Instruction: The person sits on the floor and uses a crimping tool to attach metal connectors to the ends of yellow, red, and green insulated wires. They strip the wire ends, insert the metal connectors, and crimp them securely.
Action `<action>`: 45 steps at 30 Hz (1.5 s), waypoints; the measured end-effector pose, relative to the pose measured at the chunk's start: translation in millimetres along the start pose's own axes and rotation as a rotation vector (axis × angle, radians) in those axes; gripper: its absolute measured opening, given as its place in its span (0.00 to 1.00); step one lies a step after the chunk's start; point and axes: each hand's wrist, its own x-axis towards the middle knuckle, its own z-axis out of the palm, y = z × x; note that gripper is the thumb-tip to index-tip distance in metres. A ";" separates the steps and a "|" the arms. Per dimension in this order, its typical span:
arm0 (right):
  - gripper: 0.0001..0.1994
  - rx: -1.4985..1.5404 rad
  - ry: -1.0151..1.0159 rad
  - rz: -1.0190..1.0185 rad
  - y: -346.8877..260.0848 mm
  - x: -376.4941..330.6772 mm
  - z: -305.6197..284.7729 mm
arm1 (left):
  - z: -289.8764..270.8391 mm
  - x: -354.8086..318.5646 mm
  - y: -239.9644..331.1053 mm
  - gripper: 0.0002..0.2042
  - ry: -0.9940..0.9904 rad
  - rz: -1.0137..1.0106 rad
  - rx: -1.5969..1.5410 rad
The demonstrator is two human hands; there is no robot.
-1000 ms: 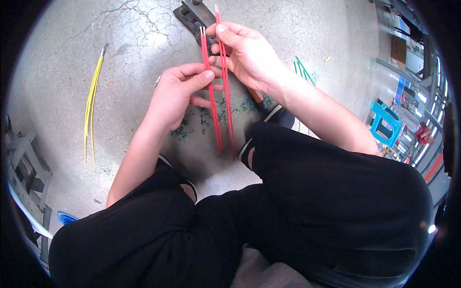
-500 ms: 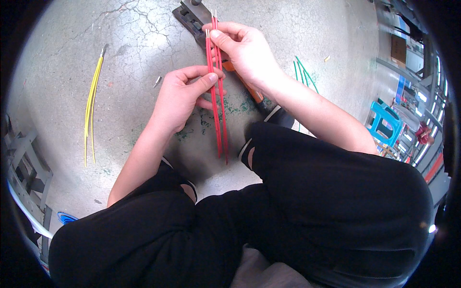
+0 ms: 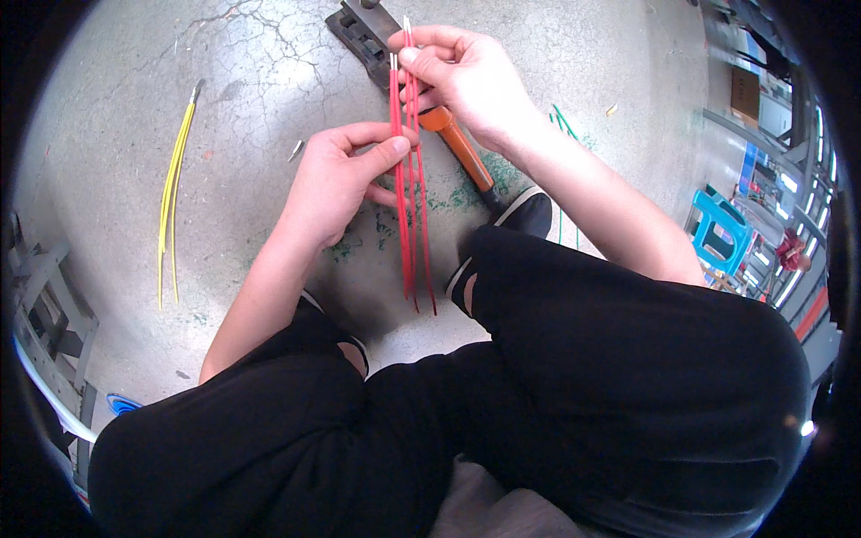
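Observation:
Several thin red wires [image 3: 411, 224] hang upright between both hands, bare metal tips at the top. My left hand [image 3: 336, 184] pinches them at mid-length between thumb and fingers. My right hand [image 3: 466, 81] grips their upper ends near the stripped tips. The lower ends dangle free above the concrete floor between my knees. Behind the hands lies a crimping tool with an orange handle [image 3: 462, 152] and a dark metal head [image 3: 359, 31].
Yellow wires [image 3: 170, 206] lie on the concrete at the left. Green wires [image 3: 563, 125] and green insulation scraps lie near my right shoe [image 3: 525, 211]. A grey metal frame [image 3: 45, 332] stands at the left edge, a blue stool [image 3: 722, 229] at the right.
My left hand slid up the red wires and now pinches them with the thumb on top. The right hand holds the tips slightly straighter; the bundle hangs more vertically.

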 end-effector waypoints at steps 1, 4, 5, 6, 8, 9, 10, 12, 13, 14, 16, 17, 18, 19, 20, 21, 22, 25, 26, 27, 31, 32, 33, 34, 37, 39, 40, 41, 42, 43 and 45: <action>0.14 0.014 0.017 0.003 -3.2 0.7 -2.9 | 0.6 -0.4 3.5 0.12 -0.024 -0.010 -0.013; 0.14 0.067 0.022 -0.005 -15.4 13.0 -9.5 | -0.9 -11.0 10.8 0.12 -0.072 -0.031 -0.020; 0.15 0.085 0.035 -0.017 -10.7 20.2 -22.8 | 1.8 -7.2 8.8 0.12 -0.120 -0.037 -0.020; 0.15 0.104 0.047 -0.030 -6.7 27.0 -36.5 | 4.3 -3.9 7.4 0.13 -0.156 -0.051 -0.023; 0.10 0.204 0.100 0.125 -19.4 34.4 -50.4 | 4.2 -2.7 5.1 0.13 -0.189 -0.094 -0.029; 0.10 0.186 0.117 0.116 -22.6 36.9 -54.8 | 3.6 -3.3 4.5 0.13 -0.195 -0.111 -0.031; 0.09 0.167 0.134 0.105 -26.1 39.4 -59.6 | 3.0 -4.2 4.7 0.13 -0.203 -0.123 -0.033; 0.09 0.152 0.168 0.084 -28.5 45.1 -67.9 | 2.8 -5.2 5.0 0.13 -0.219 -0.141 -0.035; 0.08 0.166 0.168 0.072 -28.6 47.4 -71.7 | 2.5 -5.3 5.2 0.13 -0.228 -0.144 -0.036; 0.08 0.181 0.169 0.060 -28.3 48.9 -75.5 | 2.3 -5.4 5.5 0.13 -0.236 -0.148 -0.036; 0.08 0.175 0.152 0.053 -27.4 51.4 -79.9 | 1.3 -6.1 5.9 0.13 -0.240 -0.176 -0.080; 0.08 0.174 0.147 0.049 -27.2 53.1 -80.4 | 0.3 -6.7 6.0 0.14 -0.239 -0.190 -0.103; 0.08 0.174 0.141 0.046 -27.2 55.1 -81.0 | -2.0 -8.3 6.8 0.14 -0.246 -0.209 -0.142; 0.08 0.169 0.155 0.031 -30.6 54.0 -87.2 | -3.2 -8.5 8.6 0.14 -0.270 -0.225 -0.180; 0.08 0.164 0.169 0.015 -34.6 53.4 -94.4 | -4.7 -8.4 9.8 0.14 -0.292 -0.242 -0.217; 0.08 0.159 0.183 0.000 -37.1 53.2 -102.7 | -6.6 -7.4 10.1 0.14 -0.313 -0.254 -0.218; 0.09 0.184 0.168 -0.014 -38.3 56.4 -108.3 | -10.1 -7.3 10.0 0.14 -0.325 -0.267 -0.218; 0.09 0.167 0.211 -0.028 -39.4 60.5 -120.1 | -12.8 -8.2 11.7 0.14 -0.346 -0.284 -0.227; 0.09 0.168 0.210 -0.028 -39.7 61.6 -121.7 | -12.8 -8.8 12.3 0.14 -0.349 -0.286 -0.231; 0.09 0.168 0.209 -0.028 -39.4 62.1 -122.9 | -12.7 -8.6 12.0 0.14 -0.349 -0.289 -0.227; 0.09 0.169 0.197 -0.017 -39.7 61.0 -118.2 | -10.6 -7.7 10.9 0.14 -0.356 -0.296 -0.212; 0.09 0.167 0.199 -0.017 -39.1 60.6 -117.4 | -9.5 -7.8 11.2 0.14 -0.357 -0.298 -0.206; 0.09 0.164 0.201 -0.017 -39.1 60.0 -116.4 | -9.1 -8.0 11.3 0.14 -0.359 -0.295 -0.204; 0.09 0.166 0.212 -0.022 -38.6 58.9 -115.6 | -8.5 -7.5 11.0 0.15 -0.360 -0.294 -0.201; 0.10 0.173 0.236 -0.037 -37.6 56.8 -114.7 | -8.2 -7.0 10.4 0.15 -0.349 -0.287 -0.186; 0.10 0.183 0.239 -0.044 -37.0 56.3 -115.8 | -8.9 -6.0 10.2 0.15 -0.342 -0.284 -0.159; 0.10 0.184 0.231 -0.047 -38.8 55.4 -116.0 | -10.4 -4.6 9.5 0.15 -0.344 -0.281 -0.139; 0.10 0.185 0.226 -0.050 -41.0 53.5 -116.9 | -10.8 -3.3 9.3 0.15 -0.347 -0.278 -0.119; 0.10 0.185 0.222 -0.053 -43.4 51.0 -118.0 | -9.9 -2.2 9.5 0.15 -0.302 -0.254 -0.100; 0.10 0.169 0.188 -0.017 -46.5 49.8 -112.7 | -11.1 -1.9 8.3 0.15 -0.244 -0.234 -0.083; 0.11 0.137 0.121 0.055 -51.4 43.4 -102.8 | -13.8 -0.4 7.1 0.15 -0.136 -0.182 -0.046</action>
